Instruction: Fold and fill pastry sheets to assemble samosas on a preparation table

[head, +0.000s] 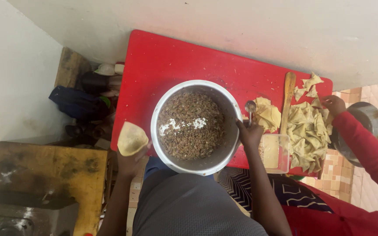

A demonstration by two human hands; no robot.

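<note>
Red table (162,61) against pale wall, tiled floor below. Left hand (130,159) closed round folded pastry cone (132,138), cone looks unfilled. Right hand (250,133) grips spoon (250,108) at bowl rim. Metal bowl (230,107) near full of brown mince filling (191,124). Beyond: pile of folded pastries (307,133), wooden stick (287,100), co-worker's red-sleeved hand (333,105) on pile. Judgement: many folded, filling barely used.
</note>
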